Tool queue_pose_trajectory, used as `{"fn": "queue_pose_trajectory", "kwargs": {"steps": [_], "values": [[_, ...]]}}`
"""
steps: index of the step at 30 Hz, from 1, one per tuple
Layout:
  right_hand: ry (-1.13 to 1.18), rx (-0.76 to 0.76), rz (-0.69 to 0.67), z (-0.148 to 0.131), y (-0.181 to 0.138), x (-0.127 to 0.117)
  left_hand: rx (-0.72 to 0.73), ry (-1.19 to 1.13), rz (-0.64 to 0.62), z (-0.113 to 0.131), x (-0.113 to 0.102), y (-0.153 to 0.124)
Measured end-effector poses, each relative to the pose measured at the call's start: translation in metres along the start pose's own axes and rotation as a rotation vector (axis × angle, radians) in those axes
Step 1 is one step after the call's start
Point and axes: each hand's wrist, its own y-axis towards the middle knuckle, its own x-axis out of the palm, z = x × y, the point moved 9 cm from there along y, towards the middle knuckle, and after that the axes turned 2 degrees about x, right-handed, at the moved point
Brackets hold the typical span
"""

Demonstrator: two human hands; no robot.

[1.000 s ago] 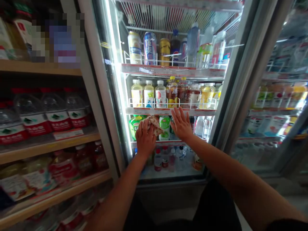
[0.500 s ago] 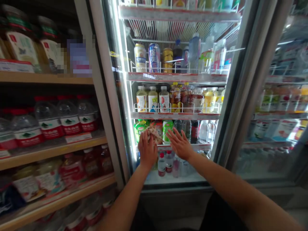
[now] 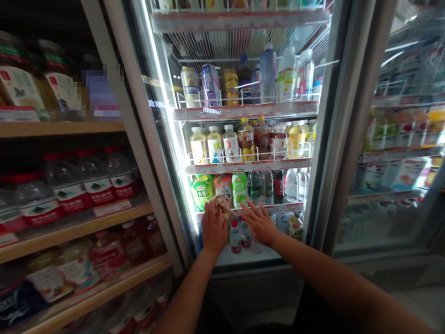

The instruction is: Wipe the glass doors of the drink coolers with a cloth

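Note:
My left hand (image 3: 213, 229) is closed on a crumpled, light-coloured patterned cloth (image 3: 223, 204), which it presses to the glass door of a lit drinks fridge. To its right, my right hand (image 3: 260, 224) is spread with fingers apart, palm toward the same glass; it holds nothing. Behind the glass, just above the hands, stand a green-labelled pack (image 3: 202, 192) and a green bottle (image 3: 239, 188). Small red-capped bottles (image 3: 235, 236) show between my wrists on the fridge floor. The palm sides of both hands are hidden.
On the left, wooden shelves (image 3: 104, 215) carry water bottles with red caps (image 3: 67, 183) and other drinks. A metal door frame (image 3: 342, 139) runs down the right side, with another glass-fronted fridge (image 3: 399, 185) beyond. Cans (image 3: 210, 86) and bottles fill the upper shelves.
Both hands have slid a little lower on the glass relative to the shelves, uncovering more of the green bottle and pack. The camera view has shifted and tilted slightly. Both hands keep their shape.

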Motion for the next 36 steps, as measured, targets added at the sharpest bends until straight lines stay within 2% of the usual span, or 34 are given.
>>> {"fn": "queue_pose_trajectory", "kwargs": {"steps": [2,5,7,9,15,23,28,33,36], "values": [[0.011,0.018,-0.011,0.000,-0.007,0.004,-0.018,-0.018,0.016,0.001,-0.003,0.004],[0.036,0.039,-0.034,-0.003,-0.024,0.011,-0.001,-0.015,-0.016,0.014,0.005,-0.015],[0.049,0.050,-0.040,-0.003,-0.037,0.015,0.092,-0.005,-0.069,0.031,0.017,-0.032],[0.052,0.054,-0.048,0.000,-0.047,0.018,0.123,0.003,-0.069,0.041,0.023,-0.038],[0.041,0.061,-0.045,0.016,-0.067,0.016,0.112,-0.052,-0.011,0.056,0.020,0.007],[0.008,0.158,-0.019,0.041,-0.088,0.010,0.219,-0.088,-0.126,0.097,0.040,-0.005],[-0.030,0.212,0.017,0.059,-0.096,-0.001,0.222,-0.137,-0.149,0.119,0.045,0.022],[-0.062,0.335,0.067,0.082,-0.109,-0.016,0.324,-0.184,-0.191,0.142,0.052,0.031],[-0.067,0.400,0.105,0.100,-0.109,-0.029,0.324,-0.195,-0.168,0.144,0.048,0.056]]}}
